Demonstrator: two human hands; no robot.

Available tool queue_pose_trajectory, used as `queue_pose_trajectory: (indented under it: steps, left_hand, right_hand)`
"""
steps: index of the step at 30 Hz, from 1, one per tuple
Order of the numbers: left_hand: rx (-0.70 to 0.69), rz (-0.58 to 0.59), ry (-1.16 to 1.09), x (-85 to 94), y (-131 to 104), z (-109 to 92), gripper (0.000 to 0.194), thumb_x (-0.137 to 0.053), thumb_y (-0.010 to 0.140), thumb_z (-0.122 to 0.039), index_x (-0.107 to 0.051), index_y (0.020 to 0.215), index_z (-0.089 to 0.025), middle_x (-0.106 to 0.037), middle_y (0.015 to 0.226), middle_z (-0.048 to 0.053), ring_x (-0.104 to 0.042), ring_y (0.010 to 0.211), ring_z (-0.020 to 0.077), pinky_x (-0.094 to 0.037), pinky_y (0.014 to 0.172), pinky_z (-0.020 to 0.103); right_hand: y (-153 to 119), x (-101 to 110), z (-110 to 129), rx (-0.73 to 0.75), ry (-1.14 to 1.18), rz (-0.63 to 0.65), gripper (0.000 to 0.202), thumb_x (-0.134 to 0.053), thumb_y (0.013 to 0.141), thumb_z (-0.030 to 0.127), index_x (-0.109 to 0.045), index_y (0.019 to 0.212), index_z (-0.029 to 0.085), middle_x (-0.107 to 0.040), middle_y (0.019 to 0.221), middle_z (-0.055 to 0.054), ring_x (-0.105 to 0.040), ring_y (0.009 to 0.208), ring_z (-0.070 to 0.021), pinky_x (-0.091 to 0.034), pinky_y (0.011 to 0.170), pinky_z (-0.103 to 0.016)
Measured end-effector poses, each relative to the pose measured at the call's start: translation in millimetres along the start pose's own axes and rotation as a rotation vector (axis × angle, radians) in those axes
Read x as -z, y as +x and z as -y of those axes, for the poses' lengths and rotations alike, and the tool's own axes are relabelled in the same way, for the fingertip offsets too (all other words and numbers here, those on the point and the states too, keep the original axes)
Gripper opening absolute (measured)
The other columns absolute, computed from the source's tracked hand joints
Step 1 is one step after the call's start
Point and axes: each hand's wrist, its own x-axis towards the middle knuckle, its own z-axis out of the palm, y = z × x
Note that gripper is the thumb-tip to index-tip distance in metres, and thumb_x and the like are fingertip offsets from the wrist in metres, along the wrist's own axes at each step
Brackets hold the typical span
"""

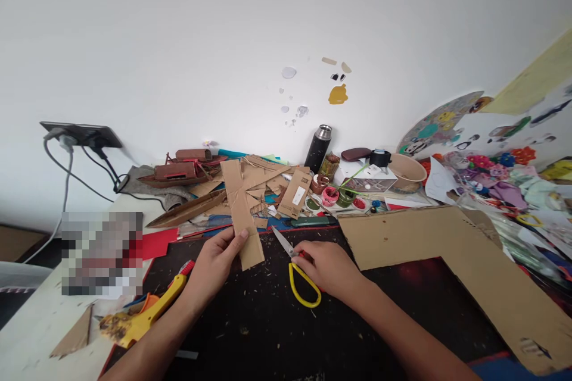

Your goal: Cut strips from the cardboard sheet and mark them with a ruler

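Note:
Between the thumb and fingers of my left hand (220,259) is a long strip of brown cardboard (239,205), tilted upright, its lower end just above the dark work mat (241,333). My right hand (328,265) grips a pair of scissors (304,286) with yellow handles. One yellow loop hangs below the fingers, and the blades point up and left towards the strip without touching it. The fingers inside the other loop are partly hidden. Beside my left forearm lies a yellow glue gun (147,318).
A large L-shaped cardboard piece (447,244) covers the right side. Behind the mat are cardboard scraps (257,175), a brown model boat (181,172), open paint jars (330,195) and a black thermos (318,149). Colourful craft pieces (496,172) crowd the right. Cables (102,164) run at the left.

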Motion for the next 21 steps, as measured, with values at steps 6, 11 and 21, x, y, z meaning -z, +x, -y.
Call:
queue_pose_trajectory:
  steps: [6, 11, 21]
  left_hand:
    - [0.013, -0.033, -0.006, 6.0, 1, 4, 0.065, -0.084, 0.069, -0.078, -0.081, 0.093, -0.018, -0.078, 0.08, 0.007, -0.066, 0.065, 0.0233, -0.047, 0.055, 0.03]
    - [-0.063, -0.245, -0.09, 27.3, 8, 9, 0.056, -0.088, 0.073, -0.068, -0.08, 0.092, -0.016, -0.076, 0.078, 0.005, -0.062, 0.062, 0.0186, -0.047, 0.053, 0.027]
    - [-0.232, -0.543, -0.288, 50.8, 17, -9, 0.035, -0.088, 0.076, -0.052, -0.072, 0.084, -0.022, -0.063, 0.071, -0.002, -0.051, 0.055, 0.0137, -0.039, 0.043, 0.024]
  right_hand:
    - [7, -9, 11, -0.037, 0.026, -0.026, 0.021, -0.067, 0.108, 0.037, -0.077, 0.12, 0.023, -0.084, 0.114, -0.007, -0.079, 0.103, -0.0252, -0.047, 0.081, -0.03]
    - [16, -13, 20, -0.007, 0.05, -0.015, 0.023, -0.067, 0.108, 0.036, -0.076, 0.124, 0.021, -0.083, 0.12, -0.008, -0.079, 0.107, -0.0257, -0.049, 0.085, -0.03]
    - [57, -23, 57, 0.136, 0.037, -0.024, 0.03, -0.06, 0.111, 0.042, -0.079, 0.126, 0.024, -0.085, 0.112, -0.008, -0.08, 0.104, -0.0272, -0.052, 0.086, -0.032]
